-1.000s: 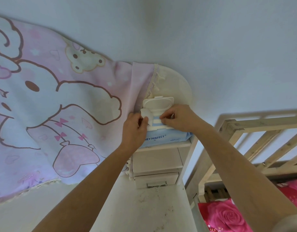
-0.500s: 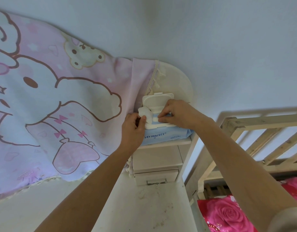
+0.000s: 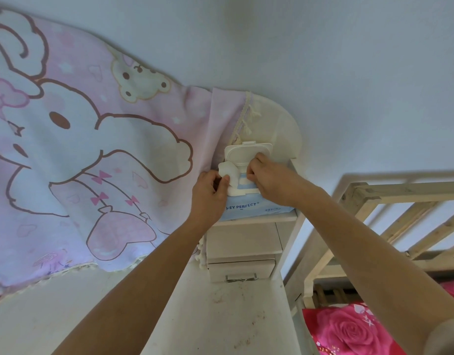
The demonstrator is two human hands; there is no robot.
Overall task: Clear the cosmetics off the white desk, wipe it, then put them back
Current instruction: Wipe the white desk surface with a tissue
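**A:** Where is the wipe, and which hand has it?

**B:** The left hand (image 3: 210, 193) has it. Thumb and fingers pinch the white wet wipe (image 3: 227, 171) at the left end of the wipes pack (image 3: 249, 208), and the bunched sheet sticks up just past the fingertips. The flip lid (image 3: 249, 153) stands open behind it.

**A:** And the right hand?

**B:** The right hand (image 3: 269, 179) is just beside it. Its fingers are curled down onto the rim of the pack's opening, and it seems to be holding the pack in place. I can't tell whether anything is pinched under those fingers.

**A:** How does the pack lie?

**B:** Its long axis runs left to right across the top of the small drawer unit (image 3: 242, 242), with the printed face toward the person. I'd say the wipe has to come out leftward and toward the body, away from the right hand, so the sheet parts from the opening without dragging the pack.

**A:** Then where does it go?

**B:** Down. The white counter (image 3: 220, 316) lies below both forearms, nearer the person than the drawer unit, and its surface shows dark specks. The left hand already holds the wipe, so it is the one placed to carry it down. Wiping looks like the next step.

**A:** Any cosmetics?

**B:** I can't see any from here. The pink cartoon cloth (image 3: 92, 149) covers whatever is at the left.
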